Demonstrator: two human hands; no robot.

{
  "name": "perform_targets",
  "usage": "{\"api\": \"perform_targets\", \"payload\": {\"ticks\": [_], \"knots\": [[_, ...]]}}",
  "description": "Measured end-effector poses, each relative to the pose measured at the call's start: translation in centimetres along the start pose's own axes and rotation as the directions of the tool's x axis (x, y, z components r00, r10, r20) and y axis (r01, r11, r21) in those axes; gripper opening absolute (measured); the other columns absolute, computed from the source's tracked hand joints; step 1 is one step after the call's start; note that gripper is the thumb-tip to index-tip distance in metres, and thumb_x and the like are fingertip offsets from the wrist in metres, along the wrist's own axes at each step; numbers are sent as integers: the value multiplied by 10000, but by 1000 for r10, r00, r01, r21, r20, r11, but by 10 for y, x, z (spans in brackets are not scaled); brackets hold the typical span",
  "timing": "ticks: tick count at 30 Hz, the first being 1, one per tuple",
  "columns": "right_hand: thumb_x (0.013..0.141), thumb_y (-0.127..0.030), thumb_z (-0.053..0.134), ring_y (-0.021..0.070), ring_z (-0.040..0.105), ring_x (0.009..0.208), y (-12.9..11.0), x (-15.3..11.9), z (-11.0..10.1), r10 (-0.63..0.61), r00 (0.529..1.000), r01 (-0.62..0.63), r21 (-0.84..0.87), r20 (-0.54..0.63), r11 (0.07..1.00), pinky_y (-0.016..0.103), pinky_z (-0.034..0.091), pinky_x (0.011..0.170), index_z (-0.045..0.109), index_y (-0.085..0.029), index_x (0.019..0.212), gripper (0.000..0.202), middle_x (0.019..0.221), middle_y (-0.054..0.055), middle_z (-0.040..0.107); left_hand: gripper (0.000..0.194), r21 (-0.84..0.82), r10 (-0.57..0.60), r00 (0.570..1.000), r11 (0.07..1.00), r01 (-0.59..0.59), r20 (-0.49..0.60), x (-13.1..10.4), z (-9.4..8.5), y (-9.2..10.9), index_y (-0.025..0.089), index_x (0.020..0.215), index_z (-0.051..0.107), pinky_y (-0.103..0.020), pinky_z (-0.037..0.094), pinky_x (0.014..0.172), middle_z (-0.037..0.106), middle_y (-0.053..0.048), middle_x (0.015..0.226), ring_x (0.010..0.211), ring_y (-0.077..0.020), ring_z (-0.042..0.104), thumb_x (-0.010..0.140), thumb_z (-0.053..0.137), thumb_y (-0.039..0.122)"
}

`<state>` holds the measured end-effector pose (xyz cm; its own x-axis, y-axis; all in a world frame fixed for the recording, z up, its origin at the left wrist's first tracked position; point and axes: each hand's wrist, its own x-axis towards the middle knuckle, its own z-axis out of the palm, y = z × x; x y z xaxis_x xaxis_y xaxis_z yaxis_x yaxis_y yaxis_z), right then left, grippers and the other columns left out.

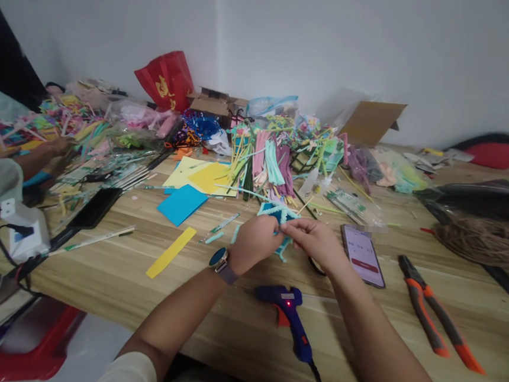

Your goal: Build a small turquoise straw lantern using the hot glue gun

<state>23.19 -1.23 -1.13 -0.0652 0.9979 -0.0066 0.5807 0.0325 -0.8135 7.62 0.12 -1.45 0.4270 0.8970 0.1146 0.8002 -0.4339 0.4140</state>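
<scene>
Both hands meet over a small turquoise and dark-blue craft piece (284,214) that looks made of fuzzy pipe cleaners. My left hand (255,246), with a watch (219,258) on its wrist, is closed against the near side of the piece. My right hand (311,239) pinches at the piece's middle, thumb and forefinger together beside the left fingers. Part of the piece is hidden behind the hands. On the table just below them lies a blue glue gun (286,307) with a red light lit.
Pliers (426,310) and a phone (362,255) lie to the right, near a coil of brown cord (484,241). Blue paper (182,206) and a yellow strip (171,252) lie left. Bundled pipe cleaners (275,163) fill the back. Another person's arm (46,158) reaches in at left.
</scene>
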Motion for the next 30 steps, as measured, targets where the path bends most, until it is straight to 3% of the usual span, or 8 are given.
{"api": "perform_targets", "payload": {"ticks": [5, 14, 17, 22, 30], "knots": [[733, -551, 584, 116, 433, 455, 0, 2, 7, -68, 996, 68, 6, -65, 998, 244, 292, 476, 678, -171, 747, 392, 457, -37, 483, 305, 30, -6, 1000, 1000, 6, 9, 1, -1, 1, 147, 844, 665, -305, 423, 688, 701, -122, 907, 881, -241, 646, 900, 444, 350], [700, -664, 584, 116, 423, 450, 2, 3, 8, -61, 994, 61, 0, -90, 998, 246, 292, 467, 644, -172, 662, 497, 462, -28, 487, 240, -15, 3, 998, 1000, -4, -69, 1, 1, 1, 169, 841, 622, -281, 410, 664, 705, -76, 871, 842, -207, 647, 896, 467, 344], [683, -670, 593, 112, 408, 440, 0, 2, 8, -57, 993, 59, 22, -100, 998, 245, 282, 457, 630, -178, 640, 495, 454, -30, 480, 217, -53, -32, 996, 998, 28, -84, 0, 1, 1, 167, 924, 615, -275, 414, 660, 707, -65, 880, 842, -205, 649, 879, 502, 346], [695, -615, 599, 112, 414, 434, -1, 1, 6, -73, 993, 75, 22, -92, 997, 244, 274, 452, 657, -176, 649, 446, 446, -27, 488, 289, -9, 8, 999, 1000, -8, -42, 2, 2, 0, 162, 815, 665, -278, 410, 695, 714, -96, 900, 887, -213, 645, 898, 474, 362], [707, -597, 601, 107, 403, 418, -3, 1, 6, -97, 991, 98, 4, -95, 995, 239, 249, 436, 663, -181, 615, 430, 421, -24, 485, 329, -39, -13, 1000, 999, 13, 11, 6, 2, -1, 160, 773, 701, -277, 349, 600, 726, -95, 824, 795, -194, 651, 888, 471, 365]]}}
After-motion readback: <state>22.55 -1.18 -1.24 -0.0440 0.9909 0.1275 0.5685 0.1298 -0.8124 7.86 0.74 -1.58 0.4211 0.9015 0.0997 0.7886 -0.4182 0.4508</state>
